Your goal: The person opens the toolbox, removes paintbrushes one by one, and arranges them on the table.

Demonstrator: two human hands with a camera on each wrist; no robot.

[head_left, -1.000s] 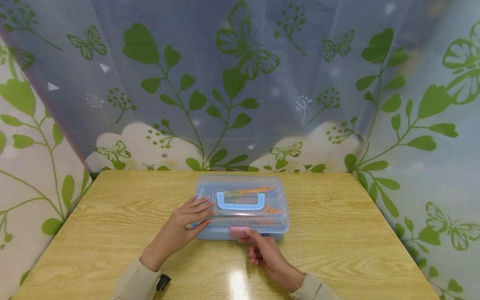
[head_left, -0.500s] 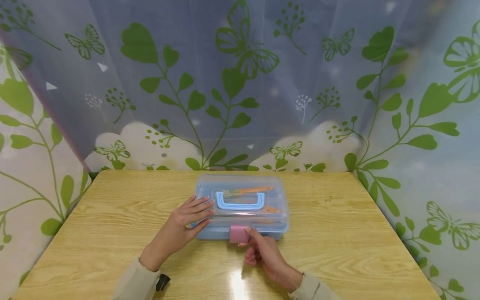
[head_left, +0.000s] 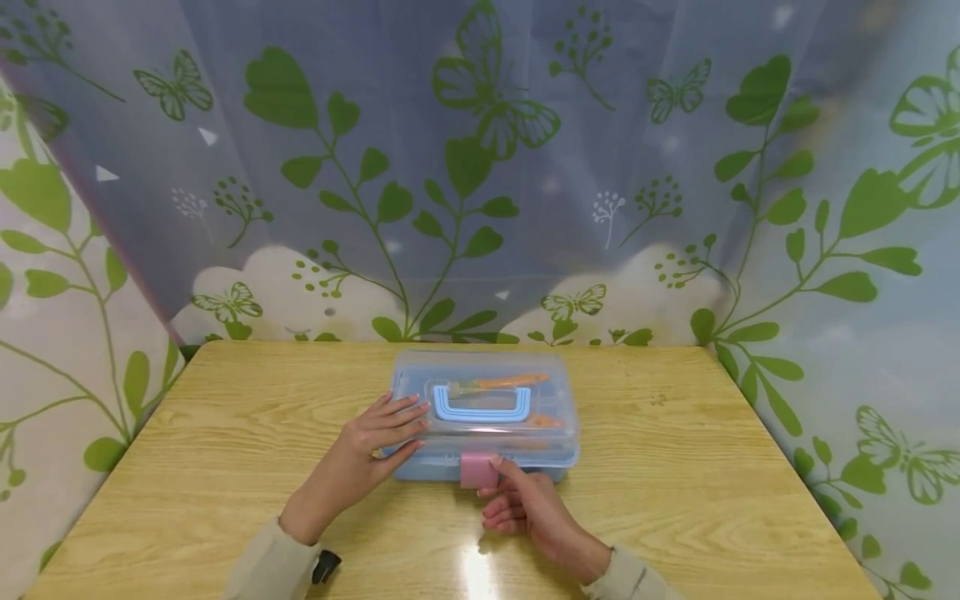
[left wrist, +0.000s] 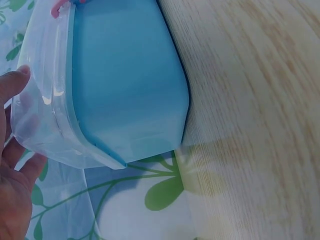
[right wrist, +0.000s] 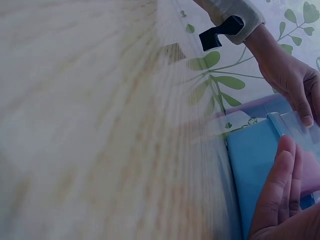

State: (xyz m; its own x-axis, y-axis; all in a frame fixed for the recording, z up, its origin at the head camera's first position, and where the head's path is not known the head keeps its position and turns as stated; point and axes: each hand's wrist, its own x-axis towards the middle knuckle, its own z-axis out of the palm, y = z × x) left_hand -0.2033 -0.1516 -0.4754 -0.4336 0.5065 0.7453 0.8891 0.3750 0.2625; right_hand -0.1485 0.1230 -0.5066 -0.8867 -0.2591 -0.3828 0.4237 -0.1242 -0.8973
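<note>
A blue plastic box (head_left: 558, 473) with a clear lid (head_left: 555, 400) and a light-blue handle (head_left: 482, 405) stands on the wooden table (head_left: 225, 417). Orange-handled brushes (head_left: 510, 382) show through the lid. My left hand (head_left: 393, 429) lies flat on the lid's left end, fingers straight and thumb against the front wall. My right hand (head_left: 501, 493) is at the front, its thumb on the pink latch (head_left: 477, 472), the other fingers relaxed below it. In the left wrist view the box's blue base (left wrist: 130, 85) fills the frame. In the right wrist view my right hand's fingers (right wrist: 280, 190) lie along the box (right wrist: 250, 160).
A curtain printed with green leaves and butterflies (head_left: 465, 167) closes in the table at the back and both sides. Bare wood lies left, right and in front of the box. A black strap (right wrist: 222, 30) sits on the left wrist.
The pink latch has swung down and now shows a taller face against the box front. My right hand's fingers have uncurled a little below it. The left hand has stayed put.
</note>
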